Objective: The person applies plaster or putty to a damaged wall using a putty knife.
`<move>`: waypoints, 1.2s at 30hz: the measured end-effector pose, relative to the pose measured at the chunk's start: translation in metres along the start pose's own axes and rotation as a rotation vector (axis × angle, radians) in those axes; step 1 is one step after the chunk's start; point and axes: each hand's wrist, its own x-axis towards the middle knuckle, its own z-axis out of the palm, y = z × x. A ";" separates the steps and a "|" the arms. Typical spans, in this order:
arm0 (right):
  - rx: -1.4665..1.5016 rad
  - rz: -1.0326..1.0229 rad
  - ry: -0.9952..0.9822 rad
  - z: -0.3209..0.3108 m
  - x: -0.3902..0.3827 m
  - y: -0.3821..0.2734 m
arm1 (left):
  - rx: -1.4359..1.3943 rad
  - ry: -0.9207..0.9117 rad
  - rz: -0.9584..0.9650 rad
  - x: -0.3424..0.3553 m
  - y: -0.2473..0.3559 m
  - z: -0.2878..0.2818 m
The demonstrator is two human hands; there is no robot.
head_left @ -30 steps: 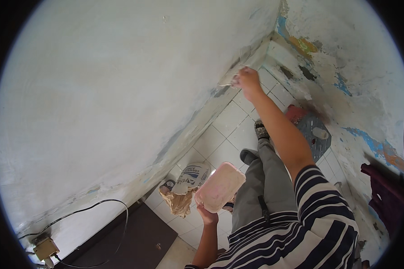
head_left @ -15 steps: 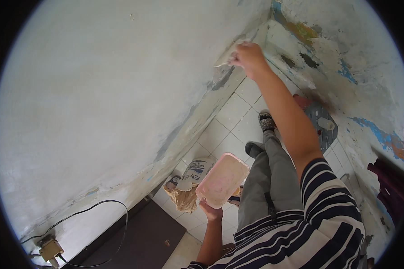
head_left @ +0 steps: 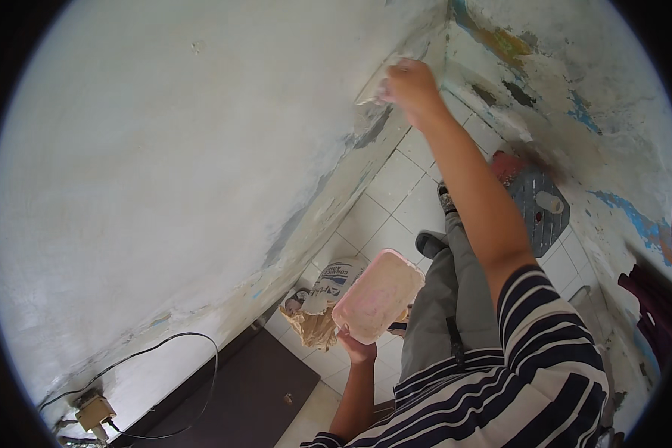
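Pink is edging the tray (head_left: 381, 295) the left hand (head_left: 358, 349) is grasping, the right hand (head_left: 409, 84) clutching a thin tool (head_left: 367, 98).

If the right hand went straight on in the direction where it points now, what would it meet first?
The right hand would probably meet the pale wall on the left first; whether they touch now is unclear.
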 end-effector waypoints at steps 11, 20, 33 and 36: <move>0.127 0.258 0.142 0.017 0.047 0.061 | -0.053 0.004 0.023 0.011 0.008 0.024; 0.220 0.145 0.102 -0.057 -0.015 0.048 | -0.045 -0.065 -0.003 0.020 0.016 0.035; 0.249 0.049 0.054 -0.069 -0.019 -0.003 | -0.023 -0.074 -0.002 0.026 0.022 0.060; 0.090 0.271 0.181 -0.040 -0.010 0.026 | -0.019 -0.044 -0.017 0.026 0.021 0.065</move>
